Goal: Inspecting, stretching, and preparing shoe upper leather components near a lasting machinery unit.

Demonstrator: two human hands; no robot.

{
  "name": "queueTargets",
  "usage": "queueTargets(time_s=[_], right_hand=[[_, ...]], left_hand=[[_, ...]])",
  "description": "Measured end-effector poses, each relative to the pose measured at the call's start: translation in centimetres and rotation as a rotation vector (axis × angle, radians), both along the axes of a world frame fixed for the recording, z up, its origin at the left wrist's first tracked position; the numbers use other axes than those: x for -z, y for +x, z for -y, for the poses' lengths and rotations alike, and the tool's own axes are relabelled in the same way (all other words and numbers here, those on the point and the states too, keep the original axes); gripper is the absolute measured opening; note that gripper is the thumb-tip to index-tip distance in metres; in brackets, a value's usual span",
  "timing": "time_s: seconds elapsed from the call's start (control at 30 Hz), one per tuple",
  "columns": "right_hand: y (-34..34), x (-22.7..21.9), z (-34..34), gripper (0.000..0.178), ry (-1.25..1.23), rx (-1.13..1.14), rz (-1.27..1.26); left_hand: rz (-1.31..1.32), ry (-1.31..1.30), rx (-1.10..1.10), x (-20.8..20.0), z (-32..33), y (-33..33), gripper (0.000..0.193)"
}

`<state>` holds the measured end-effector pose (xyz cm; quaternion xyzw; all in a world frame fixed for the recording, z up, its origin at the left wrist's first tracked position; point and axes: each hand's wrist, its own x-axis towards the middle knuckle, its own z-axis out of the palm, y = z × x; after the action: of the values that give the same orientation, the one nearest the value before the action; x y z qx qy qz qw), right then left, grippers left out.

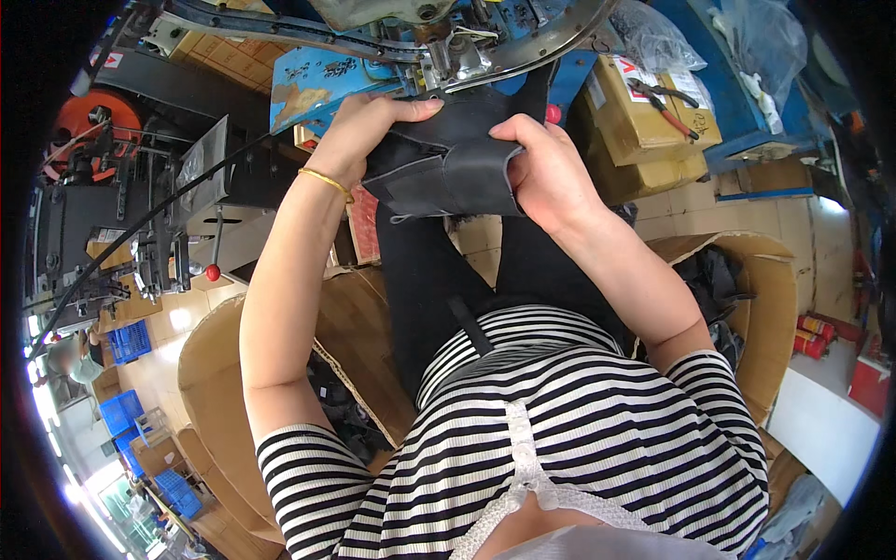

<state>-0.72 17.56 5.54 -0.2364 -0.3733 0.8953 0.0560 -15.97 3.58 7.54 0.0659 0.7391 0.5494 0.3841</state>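
A folded black leather-like piece (448, 177) with stitched seams and an open flap is stretched between my hands, just below the metal head of a blue machine (453, 65). My left hand (369, 126) grips its left upper edge, thumb lying on top, a gold bangle on the wrist. On the other side my right hand (551, 177) is closed round the right edge, with the thumb pointing toward the machine. The fingers under the piece are hidden. Its far edge reaches up to the machine's metal parts; whether it touches them I cannot tell.
Red-handled pliers (667, 107) lie on a cardboard box (644, 131) at the right. Large open cartons (219, 373) holding dark pieces flank my legs. A lever with a red knob (213, 272) juts from machinery at the left. Blue crates (121, 411) stand on the floor farther left.
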Motion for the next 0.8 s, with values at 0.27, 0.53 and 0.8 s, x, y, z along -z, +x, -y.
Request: queueTargets(time_s=[0.27, 0.53, 0.8], right_hand=[[-0.6, -0.6, 0.4, 0.014, 0.003, 0.090, 0.019], [-0.4, -0.3, 0.3, 0.013, -0.021, 0.067, 0.036], [-0.6, 0.3, 0.2, 0.012, -0.016, 0.073, 0.002]], left_hand=[[0.025, 0.022, -0.007, 0.7, -0.2, -0.5, 0.052], [0.015, -0.039, -0.010, 0.7, 0.0, -0.1, 0.055], [0.091, -0.044, 0.023, 1.2, 0.2, -0.6, 0.056]])
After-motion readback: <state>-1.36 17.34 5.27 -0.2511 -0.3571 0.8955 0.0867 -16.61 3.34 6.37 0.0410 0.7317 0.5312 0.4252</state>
